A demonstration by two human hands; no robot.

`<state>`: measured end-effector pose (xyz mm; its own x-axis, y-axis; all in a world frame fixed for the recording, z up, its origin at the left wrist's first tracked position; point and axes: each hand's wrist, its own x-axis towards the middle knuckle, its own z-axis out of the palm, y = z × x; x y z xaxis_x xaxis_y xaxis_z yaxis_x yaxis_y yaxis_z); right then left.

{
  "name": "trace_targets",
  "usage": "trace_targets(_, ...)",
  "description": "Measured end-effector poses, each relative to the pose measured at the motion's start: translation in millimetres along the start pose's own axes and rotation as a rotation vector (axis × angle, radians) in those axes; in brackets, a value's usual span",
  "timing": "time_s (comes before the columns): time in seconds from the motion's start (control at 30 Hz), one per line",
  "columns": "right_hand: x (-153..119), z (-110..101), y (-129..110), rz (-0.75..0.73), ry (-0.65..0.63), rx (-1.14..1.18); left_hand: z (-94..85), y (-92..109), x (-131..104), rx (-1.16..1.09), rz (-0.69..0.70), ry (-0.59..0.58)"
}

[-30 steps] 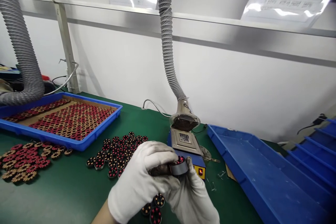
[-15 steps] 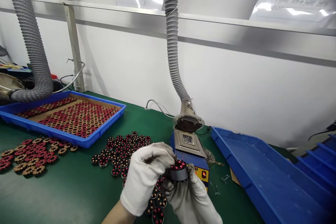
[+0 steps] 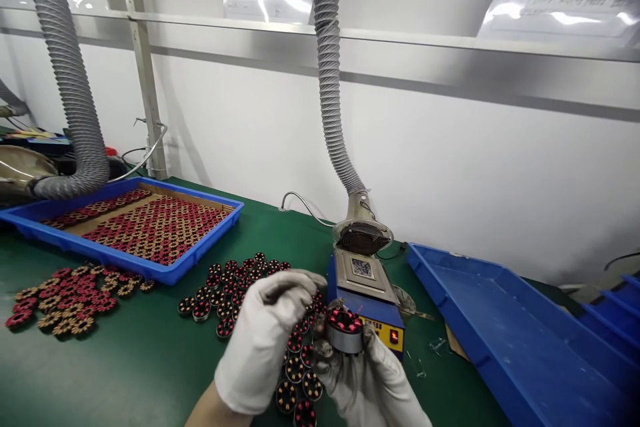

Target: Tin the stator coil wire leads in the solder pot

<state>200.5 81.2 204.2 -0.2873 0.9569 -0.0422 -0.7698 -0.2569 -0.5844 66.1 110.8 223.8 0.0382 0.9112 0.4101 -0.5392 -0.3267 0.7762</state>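
My right hand [image 3: 373,373], in a white glove with dark-stained fingertips, is closed around the side of a motor stator [image 3: 345,328] with red windings in a grey metal ring. The stator's wound face is turned up, and a short thin wire end seems to stick out above it. Just left of it is my left hand [image 3: 270,333], also gloved, its fingers curled together and apart from the stator. Whatever the left fingertips pinch, if anything, is hidden. Beneath and behind both hands, many similar ringed stators [image 3: 295,369] lie on the green table.
A hot plate [image 3: 367,277] with a lit switch stands behind my hands, under a fume hose [image 3: 327,47]. At left are a blue tray [image 3: 175,273] of stators and loose stators [image 3: 75,300]. Another blue tray [image 3: 480,320] stands at right, beside wire scraps [image 3: 437,345].
My left hand has drawn back leftward from the stator, uncovering its red windings. My right hand still holds the stator, a little lower and tilted slightly. The view has shifted slightly.
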Motion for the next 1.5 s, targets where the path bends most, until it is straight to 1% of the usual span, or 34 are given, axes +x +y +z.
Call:
trace_targets(0.03,0,-1,-1,0.010,0.000,-0.001,-2.0,2,1,0.008,0.014,0.024)
trace_targets(0.07,0,-3,-1,0.014,-0.004,0.006,-3.3,5,1,0.048,-0.012,0.020)
trace_targets(0.1,0,-4,-1,0.012,-0.015,0.019,-3.8,9,1,0.117,-0.074,-0.021)
trace_targets(0.17,2,-4,-1,-0.001,-0.043,0.042,-1.8,14,1,0.241,-0.200,-0.146)
trace_targets(0.2,3,-4,0,-0.010,-0.055,0.045,0.2,15,0,0.265,-0.223,-0.192)
trace_targets(0.27,3,-2,1,-0.023,-0.059,0.028,4.5,13,-3,0.252,-0.167,-0.216)
trace_targets(0.33,2,-1,1,-0.033,-0.042,0.002,6.3,7,-5,0.225,-0.088,-0.188)
trace_targets(0.4,1,-3,0,-0.031,-0.024,-0.004,3.7,3,-6,0.172,-0.024,-0.149)
trace_targets(0.47,-1,-6,-1,-0.025,-0.019,0.017,-2.0,2,-5,0.076,0.040,-0.056)
trace_targets(0.53,-2,-8,-1,-0.018,-0.018,0.046,-7.0,5,-3,0.061,0.055,0.023)
trace_targets(0.57,-2,-9,-1,-0.021,-0.019,0.054,-8.1,7,-2,0.108,0.021,0.025)
trace_targets(0.6,-2,-9,-1,-0.025,-0.020,0.053,-8.0,9,-2,0.177,-0.033,-0.018)
trace_targets(0.67,-1,-9,-1,-0.054,-0.015,0.011,-4.5,12,-2,0.322,-0.119,-0.159)
trace_targets(0.7,0,-9,-1,-0.089,-0.004,-0.029,-1.8,12,-3,0.374,-0.107,-0.207)
trace_targets(0.73,1,-9,-2,-0.135,0.010,-0.083,0.9,12,-4,0.407,-0.055,-0.231)
trace_targets(0.77,3,-9,-3,-0.194,0.034,-0.147,3.1,11,-6,0.425,0.022,-0.231)
trace_targets(0.87,7,-6,-3,-0.416,0.172,-0.308,4.9,10,-10,0.403,0.205,-0.158)
trace_targets(0.93,8,-2,1,-0.592,0.304,-0.378,3.9,11,-11,0.354,0.225,-0.096)
trace_targets(0.97,8,1,5,-0.705,0.359,-0.418,3.9,12,-10,0.321,0.189,-0.061)
trace_targets(1.0,8,3,10,-0.834,0.396,-0.477,4.6,13,-10,0.277,0.116,-0.046)
trace_targets(1.03,8,5,15,-0.970,0.415,-0.561,6.1,12,-8,0.225,0.009,-0.067)
trace_targets(1.07,8,6,21,-1.097,0.420,-0.663,8.3,10,-8,0.172,-0.118,-0.118)
trace_targets(1.1,9,6,26,-1.201,0.418,-0.768,10.9,7,-7,0.119,-0.229,-0.179)
trace_targets(1.13,9,6,31,-1.270,0.418,-0.860,13.5,2,-7,0.067,-0.298,-0.219)
trace_targets(1.17,9,5,35,-1.312,0.431,-0.917,15.6,-3,-7,0.020,-0.322,-0.227)
trace_targets(1.2,10,5,37,-1.334,0.456,-0.934,17.0,-9,-7,-0.024,-0.305,-0.191)
trace_targets(1.3,12,7,36,-1.348,0.577,-0.874,15.2,-20,-7,-0.210,-0.135,0.017)
trace_targets(1.37,12,10,32,-1.348,0.625,-0.843,11.3,-19,-4,-0.269,-0.027,0.103)
trace_targets(1.4,13,12,31,-1.343,0.629,-0.829,9.7,-15,-2,-0.241,-0.008,0.126)
trace_targets(1.43,13,13,30,-1.338,0.630,-0.807,9.1,-12,-1,-0.180,-0.028,0.117)
trace_targets(1.5,14,11,33,-1.349,0.637,-0.756,10.4,-5,1,-0.016,-0.153,0.039)
